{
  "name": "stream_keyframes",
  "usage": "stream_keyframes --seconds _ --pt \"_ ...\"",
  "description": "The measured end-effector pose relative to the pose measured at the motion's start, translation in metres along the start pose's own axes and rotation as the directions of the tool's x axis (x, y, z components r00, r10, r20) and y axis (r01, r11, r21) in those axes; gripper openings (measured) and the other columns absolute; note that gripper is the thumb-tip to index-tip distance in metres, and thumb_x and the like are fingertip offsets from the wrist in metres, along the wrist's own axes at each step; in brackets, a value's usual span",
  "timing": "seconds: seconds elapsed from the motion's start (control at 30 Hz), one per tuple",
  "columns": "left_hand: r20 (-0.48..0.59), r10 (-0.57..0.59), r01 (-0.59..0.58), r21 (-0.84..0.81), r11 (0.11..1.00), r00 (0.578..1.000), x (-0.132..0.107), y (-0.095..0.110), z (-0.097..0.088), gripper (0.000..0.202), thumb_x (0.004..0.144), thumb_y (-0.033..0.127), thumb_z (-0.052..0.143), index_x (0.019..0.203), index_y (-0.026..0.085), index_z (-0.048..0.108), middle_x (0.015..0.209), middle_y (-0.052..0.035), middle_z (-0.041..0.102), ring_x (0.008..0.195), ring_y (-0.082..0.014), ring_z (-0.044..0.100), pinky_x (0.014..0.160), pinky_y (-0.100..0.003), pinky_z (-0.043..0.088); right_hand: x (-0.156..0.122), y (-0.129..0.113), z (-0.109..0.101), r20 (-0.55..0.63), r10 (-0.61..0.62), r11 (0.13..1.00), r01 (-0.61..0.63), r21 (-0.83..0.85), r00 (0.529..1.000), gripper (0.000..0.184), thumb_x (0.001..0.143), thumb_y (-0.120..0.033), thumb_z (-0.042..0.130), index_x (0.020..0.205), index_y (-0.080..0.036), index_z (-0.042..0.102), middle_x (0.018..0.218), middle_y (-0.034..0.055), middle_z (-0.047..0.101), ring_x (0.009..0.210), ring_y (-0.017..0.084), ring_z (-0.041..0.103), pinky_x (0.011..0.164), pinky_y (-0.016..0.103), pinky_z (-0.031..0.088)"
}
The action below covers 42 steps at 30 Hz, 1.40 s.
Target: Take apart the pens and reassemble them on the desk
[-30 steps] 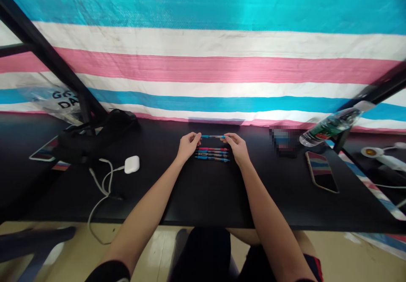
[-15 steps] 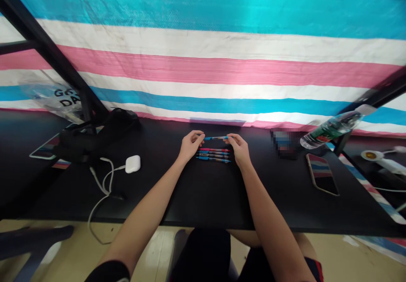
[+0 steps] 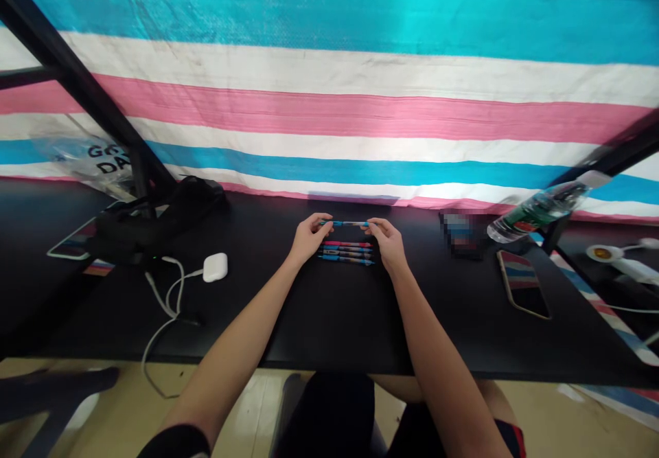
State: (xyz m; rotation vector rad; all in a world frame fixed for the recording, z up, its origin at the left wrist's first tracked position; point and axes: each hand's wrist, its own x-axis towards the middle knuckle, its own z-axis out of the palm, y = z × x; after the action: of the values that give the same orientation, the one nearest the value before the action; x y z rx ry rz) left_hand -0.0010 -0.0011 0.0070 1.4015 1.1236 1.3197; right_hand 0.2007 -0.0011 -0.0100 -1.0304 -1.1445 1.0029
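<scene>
A blue pen (image 3: 350,224) lies level between my two hands, behind a row of other pens. My left hand (image 3: 311,235) pinches its left end with thumb and fingers. At the other end, my right hand (image 3: 386,237) grips the tip side in the same way. Just nearer to me, several pens lie side by side on the black table (image 3: 334,321): a red pen (image 3: 350,244) at the back and a blue pen (image 3: 347,260) at the front, all pointing right. Their left ends are partly hidden by my left hand.
To the left are a white earphone case (image 3: 215,267), a white cable (image 3: 178,300) and a black bag (image 3: 128,231). On the right lie a phone (image 3: 524,283) and a tilted plastic bottle (image 3: 538,214). A striped sheet (image 3: 360,118) hangs behind the table.
Both hands stay almost in place on the blue pen. Slightly more of the pen's left end shows at my left fingers. The row of pens has not moved.
</scene>
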Motion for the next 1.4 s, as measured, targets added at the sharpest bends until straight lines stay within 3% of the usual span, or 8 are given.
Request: stream_keyframes --seconds 0.17,0.37,0.5,0.6,0.67,0.9,1.17,1.4 --pt "-0.038 -0.010 0.010 0.005 1.000 0.999 0.002 -0.004 -0.001 0.024 0.078 0.040 0.062 0.077 0.016 0.064 0.063 -0.0007 0.063 0.058 -0.0120 0.055 0.059 -0.025 0.043 -0.001 -0.001 0.004 -0.026 -0.024 1.000 0.024 0.001 0.999 0.021 0.073 -0.038 0.068 0.084 -0.020 0.065 0.076 0.0031 0.070 0.076 0.019 0.066 0.076 0.035 0.049" --pt "-0.127 -0.003 0.012 0.072 0.997 0.992 0.003 -0.010 -0.004 0.041 0.083 0.047 0.055 0.055 0.017 0.055 0.050 0.0009 0.053 0.048 -0.0098 0.048 0.053 -0.023 0.038 0.001 0.001 0.003 -0.048 -0.059 0.998 0.059 0.004 0.997 0.020 0.073 -0.036 0.067 0.085 -0.020 0.065 0.075 0.0020 0.068 0.076 0.017 0.064 0.075 0.033 0.049" --pt "-0.178 -0.004 0.001 -0.018 1.000 0.984 0.005 -0.012 -0.004 0.029 0.080 0.043 0.059 0.068 0.017 0.061 0.057 0.0003 0.058 0.054 -0.0110 0.053 0.056 -0.023 0.042 0.004 0.005 -0.002 -0.215 -0.061 0.998 0.064 0.006 0.975 0.017 0.074 -0.035 0.062 0.082 -0.019 0.061 0.069 0.0001 0.064 0.070 0.015 0.062 0.069 0.029 0.049" --pt "-0.242 -0.017 0.002 -0.064 0.998 0.970 0.007 -0.013 -0.003 0.023 0.078 0.039 0.061 0.077 0.016 0.063 0.062 0.0000 0.059 0.057 -0.0114 0.054 0.057 -0.024 0.043 0.006 0.008 -0.006 -0.397 -0.036 0.999 0.038 0.000 0.917 0.011 0.072 -0.029 0.058 0.077 -0.019 0.056 0.061 -0.0035 0.057 0.057 0.011 0.056 0.056 0.025 0.046" --pt "-0.251 -0.012 0.003 -0.038 0.999 0.968 0.008 -0.015 -0.004 0.022 0.079 0.038 0.060 0.079 0.017 0.063 0.063 0.0001 0.058 0.056 -0.0112 0.053 0.055 -0.023 0.043 0.007 0.009 -0.008 -0.447 -0.017 1.000 0.022 0.008 0.894 0.009 0.071 -0.027 0.055 0.076 -0.020 0.054 0.058 -0.0052 0.054 0.052 0.010 0.052 0.051 0.023 0.043" --pt "-0.211 0.025 -0.009 0.074 0.997 0.977 0.006 -0.016 -0.005 0.020 0.080 0.037 0.059 0.084 0.018 0.062 0.064 0.0001 0.058 0.057 -0.0117 0.055 0.055 -0.023 0.043 0.006 0.007 -0.005 -0.394 -0.006 0.999 -0.009 -0.036 0.919 0.009 0.069 -0.024 0.053 0.077 -0.020 0.054 0.058 -0.0043 0.054 0.054 0.011 0.053 0.046 0.021 0.041" --pt "-0.217 -0.026 0.017 -0.045 0.999 0.976 0.007 -0.013 -0.004 0.024 0.077 0.041 0.062 0.083 0.017 0.060 0.065 0.0001 0.057 0.056 -0.0101 0.051 0.052 -0.022 0.040 0.005 0.005 -0.004 -0.359 0.005 0.998 -0.027 -0.057 0.933 0.010 0.069 -0.027 0.053 0.077 -0.020 0.053 0.059 -0.0040 0.055 0.054 0.011 0.051 0.046 0.021 0.039" --pt "-0.224 -0.026 0.017 -0.039 0.999 0.974 0.007 -0.013 -0.003 0.024 0.078 0.042 0.062 0.081 0.018 0.060 0.063 0.0004 0.055 0.055 -0.0098 0.049 0.049 -0.021 0.038 0.005 0.006 -0.004 -0.355 0.009 0.998 -0.032 -0.058 0.935 0.010 0.070 -0.026 0.053 0.078 -0.020 0.054 0.060 -0.0040 0.055 0.055 0.011 0.052 0.047 0.021 0.040"
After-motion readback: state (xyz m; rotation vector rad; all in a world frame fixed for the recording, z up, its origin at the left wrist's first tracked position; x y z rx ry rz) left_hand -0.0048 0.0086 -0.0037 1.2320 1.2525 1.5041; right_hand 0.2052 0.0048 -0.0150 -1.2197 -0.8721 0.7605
